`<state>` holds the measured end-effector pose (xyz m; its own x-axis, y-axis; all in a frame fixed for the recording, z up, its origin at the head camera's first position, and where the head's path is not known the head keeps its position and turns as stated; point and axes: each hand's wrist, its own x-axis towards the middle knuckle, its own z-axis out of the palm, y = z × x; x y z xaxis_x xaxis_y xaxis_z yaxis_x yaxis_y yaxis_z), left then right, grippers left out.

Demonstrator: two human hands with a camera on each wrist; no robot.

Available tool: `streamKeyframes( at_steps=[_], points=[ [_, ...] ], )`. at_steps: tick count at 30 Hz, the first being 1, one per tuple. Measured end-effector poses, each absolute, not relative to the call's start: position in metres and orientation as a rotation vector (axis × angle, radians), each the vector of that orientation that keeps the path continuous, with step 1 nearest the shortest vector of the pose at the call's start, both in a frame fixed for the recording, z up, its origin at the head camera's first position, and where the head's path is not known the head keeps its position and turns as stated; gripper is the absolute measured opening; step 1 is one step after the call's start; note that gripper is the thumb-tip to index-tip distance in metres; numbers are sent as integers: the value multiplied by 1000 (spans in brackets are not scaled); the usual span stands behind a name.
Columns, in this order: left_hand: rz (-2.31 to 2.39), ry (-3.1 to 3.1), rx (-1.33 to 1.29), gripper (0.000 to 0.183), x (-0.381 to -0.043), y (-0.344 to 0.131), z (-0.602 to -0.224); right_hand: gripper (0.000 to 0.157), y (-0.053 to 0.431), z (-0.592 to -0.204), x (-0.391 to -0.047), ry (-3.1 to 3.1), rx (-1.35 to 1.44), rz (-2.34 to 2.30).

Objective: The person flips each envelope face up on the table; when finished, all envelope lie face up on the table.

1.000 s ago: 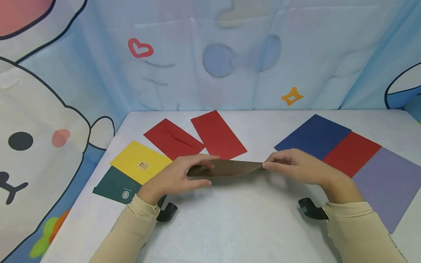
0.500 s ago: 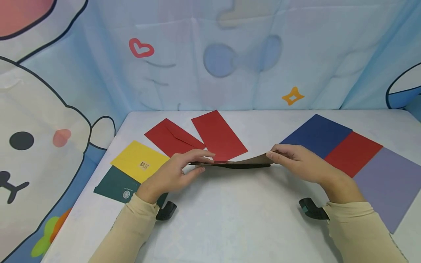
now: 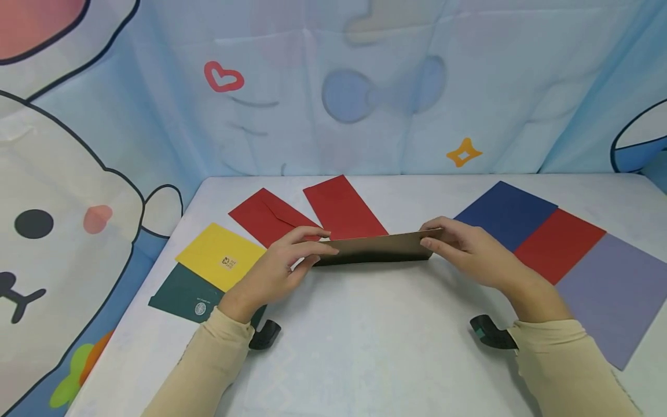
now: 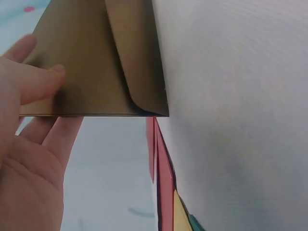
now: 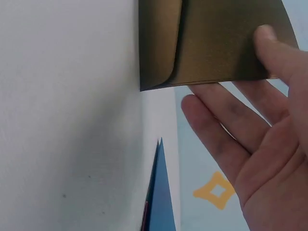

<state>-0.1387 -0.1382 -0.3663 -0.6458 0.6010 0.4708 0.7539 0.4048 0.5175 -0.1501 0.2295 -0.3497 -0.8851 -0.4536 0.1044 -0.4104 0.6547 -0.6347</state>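
A bronze-brown envelope (image 3: 377, 248) is held between the two hands, tilted up with a broad face toward the head camera. My left hand (image 3: 283, 263) grips its left end, the thumb (image 4: 41, 83) on the near face and fingers behind. At the right end my right hand (image 3: 474, 252) pinches it the same way, thumb (image 5: 272, 45) in front. Both wrist views show a flap (image 4: 137, 53) lying against the envelope along its lower edge, close to the table. Whether that edge touches the table I cannot tell.
Two red envelopes (image 3: 271, 217) (image 3: 346, 205) lie behind the held one. A yellow envelope (image 3: 219, 255) overlaps a dark green one (image 3: 179, 295) at left. Blue (image 3: 508, 214), red (image 3: 560, 243) and lilac (image 3: 615, 295) pieces lie at right on the white table (image 3: 365, 359).
A second ago the envelope was bowed, then it was seen nearly edge-on. Now its face is turned up toward the head camera. My right hand has moved slightly up and away.
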Motion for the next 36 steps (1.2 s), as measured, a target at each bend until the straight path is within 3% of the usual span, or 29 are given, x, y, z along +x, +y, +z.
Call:
streamKeyframes(
  at_steps=[10, 22, 32, 36],
  points=[
    [-1058, -2425, -1161, 40, -142, -138, -369, 32, 227, -355, -152, 2890, -828, -1066],
    [-1124, -2586, -1037, 62, -141, -138, -371, 49, 224, -354, -150, 2905, -822, -1063],
    [-1109, -2762, -981, 70, -140, -139, -375, 50, 224, -357, -150, 2819, -719, -972],
    [-1011, -2838, -964, 68, -139, -138, -375, 69, 222, -361, -151, 2743, -708, -986]
  ],
)
